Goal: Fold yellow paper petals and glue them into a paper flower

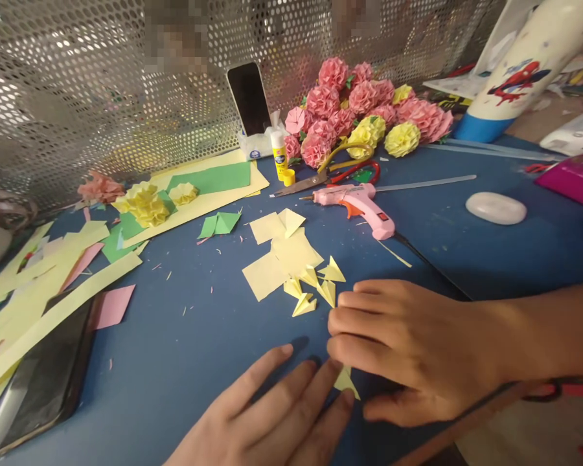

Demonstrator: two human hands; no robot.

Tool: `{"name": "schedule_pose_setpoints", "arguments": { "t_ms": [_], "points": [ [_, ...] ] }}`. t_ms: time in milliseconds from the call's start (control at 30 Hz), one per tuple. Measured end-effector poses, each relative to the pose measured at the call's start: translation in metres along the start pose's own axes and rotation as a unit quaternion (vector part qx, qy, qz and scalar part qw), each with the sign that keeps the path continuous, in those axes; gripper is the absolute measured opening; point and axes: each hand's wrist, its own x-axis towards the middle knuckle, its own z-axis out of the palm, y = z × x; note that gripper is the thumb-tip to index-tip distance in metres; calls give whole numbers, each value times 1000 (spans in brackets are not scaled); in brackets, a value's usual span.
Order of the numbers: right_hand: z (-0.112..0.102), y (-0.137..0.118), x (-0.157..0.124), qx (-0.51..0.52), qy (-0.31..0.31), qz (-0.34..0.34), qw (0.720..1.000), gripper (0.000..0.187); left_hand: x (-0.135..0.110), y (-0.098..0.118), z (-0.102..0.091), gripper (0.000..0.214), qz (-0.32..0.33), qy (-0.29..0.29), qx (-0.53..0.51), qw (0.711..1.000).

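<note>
A small folded piece of pale yellow paper (346, 382) lies low between my two hands, partly covered by fingers. My left hand (272, 408) has thumb and forefinger closed at the paper's left side, while its other fingers stretch out over the blue table (165, 362). From the right, my right hand (398, 343) reaches in with curled fingers on the paper's upper part; its fingertips are partly hidden. Several folded yellow paper pieces (304, 304) lie just beyond, touching flat yellow paper squares (262, 275).
Beyond are a pink glue gun (369, 207) with its cord, scissors (301, 183), a glue stick (278, 155), paper flowers (323, 100) and a propped phone (249, 97). Paper strips (78, 265) cover another phone (63, 369) on the left. A white oval object (496, 208) lies right.
</note>
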Motion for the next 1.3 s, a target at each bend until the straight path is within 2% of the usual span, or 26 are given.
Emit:
{"name": "schedule_pose_setpoints", "arguments": {
  "t_ms": [67, 100, 333, 433, 567, 700, 833, 1033, 1300],
  "points": [
    [3, 1, 1, 38, -4, 17, 999, 43, 0, 0, 2, 35, -7, 12, -23, 1000],
    [4, 1, 1, 52, -4, 19, 998, 44, 0, -1, 2, 32, -12, 17, -37, 999],
    [0, 0, 3, 75, 7, -11, 997, 13, -1, 2, 8, 15, -62, 61, -100, 991],
    [-3, 5, 3, 64, -2, -50, 997, 18, -1, 3, 9, 16, -63, 64, -89, 992],
    [-7, 16, 3, 72, -16, -100, 992, 18, 0, 1, 10, 22, -23, 78, -55, 995],
    [-7, 19, 5, 110, -35, -17, 993, 11, 1, -2, 10, 29, -39, 62, -47, 996],
    [-2, 14, 6, 132, -46, 43, 989, 10, 1, -4, 12, 35, -11, 71, -31, 997],
    [3, 6, 8, 110, -52, 71, 990, 9, 3, -1, 8, 33, -55, 52, -65, 995],
    [5, 3, 10, 95, -55, 82, 991, 5, 6, 0, 8, 32, -47, 78, -57, 994]
  ]
}}
